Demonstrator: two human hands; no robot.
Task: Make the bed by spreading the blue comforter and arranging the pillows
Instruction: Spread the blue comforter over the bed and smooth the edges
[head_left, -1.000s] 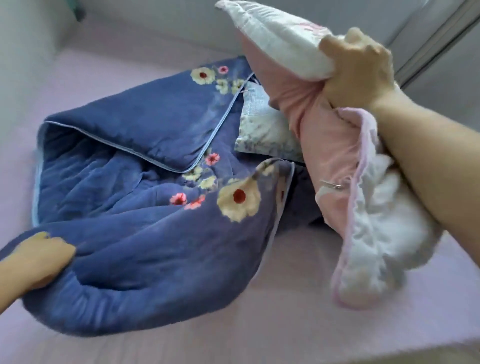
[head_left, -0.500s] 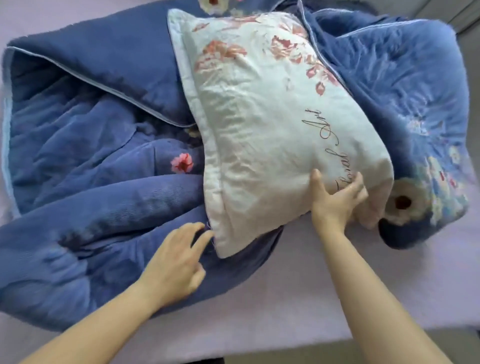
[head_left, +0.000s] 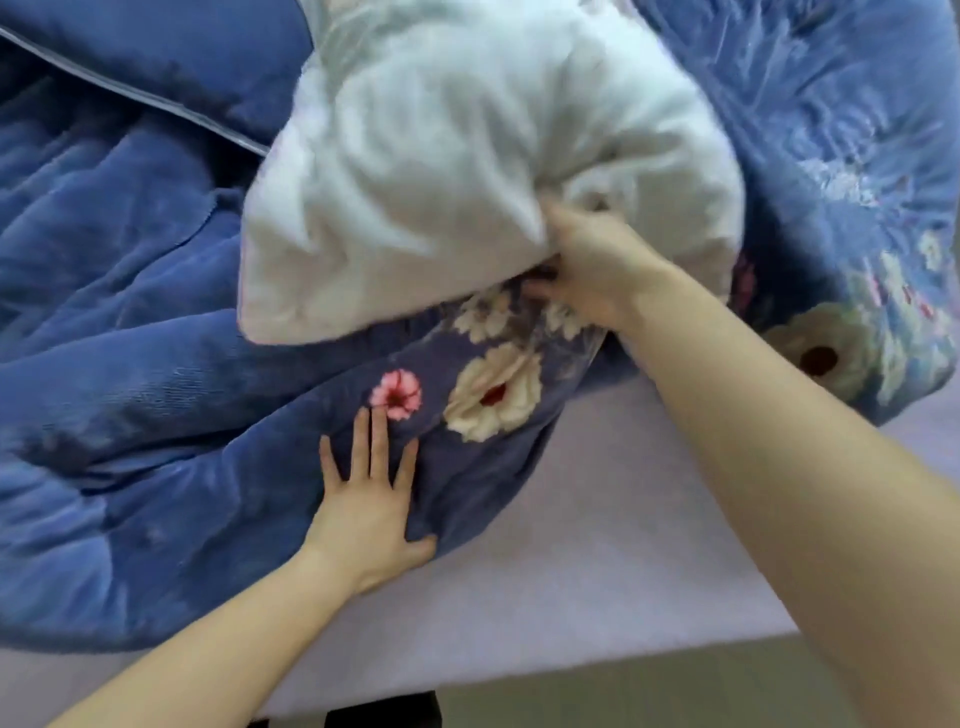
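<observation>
The plush, quilted blue comforter (head_left: 130, 364) lies bunched in soft folds on a smooth lilac sheet (head_left: 597, 545). The left hand (head_left: 369, 504) presses flat on it, fingers straight. A crumpled white pillow (head_left: 441, 182) sits on top, its lower edge gripped by the right hand (head_left: 592, 270).

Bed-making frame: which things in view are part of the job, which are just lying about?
Job:
- blue comforter, bunched
- white pillow lying on it
- right hand gripping the pillow's near edge
- left hand flat on the comforter

Background:
- lilac sheet underneath
- floor strip below the bed edge
- dark object there, unidentifiable
</observation>
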